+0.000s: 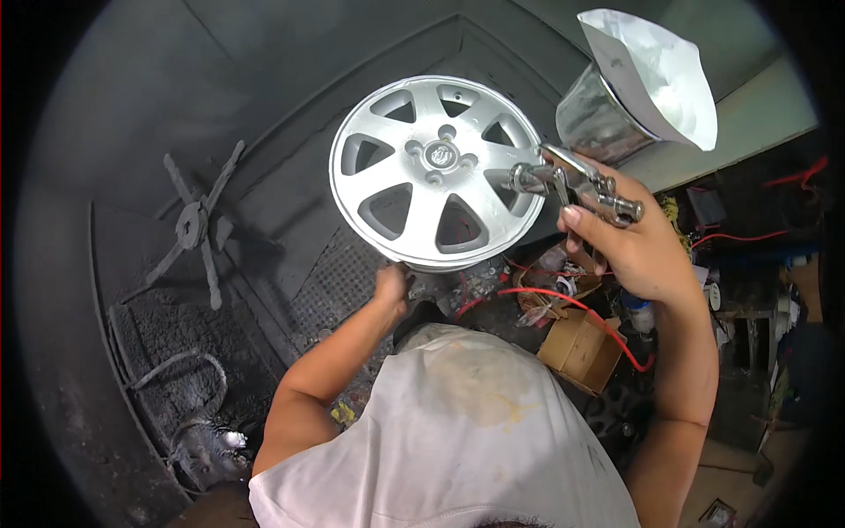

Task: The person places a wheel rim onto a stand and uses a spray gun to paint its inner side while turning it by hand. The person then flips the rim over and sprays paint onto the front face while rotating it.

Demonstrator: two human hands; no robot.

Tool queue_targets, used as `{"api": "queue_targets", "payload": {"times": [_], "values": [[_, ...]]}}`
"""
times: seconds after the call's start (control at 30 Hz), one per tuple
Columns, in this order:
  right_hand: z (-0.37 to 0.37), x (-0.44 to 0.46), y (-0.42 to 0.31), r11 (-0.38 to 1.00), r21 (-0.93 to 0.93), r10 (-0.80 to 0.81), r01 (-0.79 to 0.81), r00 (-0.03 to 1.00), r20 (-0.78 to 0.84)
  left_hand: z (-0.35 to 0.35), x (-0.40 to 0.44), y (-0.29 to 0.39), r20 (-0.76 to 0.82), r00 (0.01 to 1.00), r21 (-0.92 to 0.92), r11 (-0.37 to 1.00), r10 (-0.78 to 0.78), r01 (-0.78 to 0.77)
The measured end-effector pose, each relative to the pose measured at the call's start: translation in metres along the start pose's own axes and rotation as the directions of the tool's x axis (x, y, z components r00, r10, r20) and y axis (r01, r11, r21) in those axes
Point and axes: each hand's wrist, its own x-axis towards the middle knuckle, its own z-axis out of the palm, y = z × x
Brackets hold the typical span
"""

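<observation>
The person's right hand (638, 246) was clamped around a shiny silver metal spray gun (603, 195), fingers wrapped about its handle and trigger area. The gun's nozzle pointed toward the right-hand edge of a round silver-white multi-spoke metal wheel (438, 167), overlapping the rim in the view; whether they touched could not be told. Above the gun stood a silver metal cup (590, 114), with a curled white sheet (664, 79) set about its mouth. The left hand (393, 286) was at the wheel's near lower edge, partly hidden beneath the rim, so whether its fingers were closed on it could not be told. The wheel was ahead of the person, near the upper middle of the view, its spoked face toward the camera. Below the right forearm, a thin red hose (607, 326) curved past an open brown cardboard box (581, 352). To the left, well apart from the wheel, was a grey, crusted, four-armed metal piece (191, 224), near a dark grey wall (282, 62). A stained white shirt (475, 431) covered the person's torso.
</observation>
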Motion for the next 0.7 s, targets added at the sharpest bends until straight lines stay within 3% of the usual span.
{"api": "queue_targets", "payload": {"times": [0.13,0.2,0.3,0.33,0.43,0.53,0.7], "values": [[-0.009,0.012,0.000,0.995,-0.092,-0.034,0.031,0.999,-0.033,0.028,-0.044,-0.008,0.084,0.989,-0.022,0.993,-0.118,0.120],[-0.012,0.020,0.002,0.996,-0.087,-0.035,0.035,0.999,-0.002,0.028,-0.044,-0.017,0.158,0.957,0.232,0.952,-0.242,0.202],[-0.009,0.031,-0.001,0.996,-0.086,-0.032,0.031,1.000,0.000,0.011,-0.026,-0.027,0.253,0.929,0.309,0.932,-0.270,0.187],[-0.009,0.038,-0.002,0.994,-0.103,-0.028,0.030,0.999,0.022,0.003,-0.019,-0.024,0.253,0.929,0.309,0.933,-0.270,0.186],[-0.011,0.051,-0.003,0.989,-0.146,-0.018,0.023,0.999,0.034,-0.021,0.014,0.005,0.054,0.972,0.145,0.964,-0.231,0.221],[-0.009,0.050,-0.003,0.980,-0.200,-0.020,0.019,1.000,-0.004,-0.057,0.071,0.025,0.035,0.989,0.093,0.985,0.144,-0.147],[-0.016,0.038,0.000,0.967,-0.252,0.019,-0.026,0.999,-0.031,-0.046,0.045,0.056,0.103,0.995,0.025,1.000,-0.006,0.003]]}}
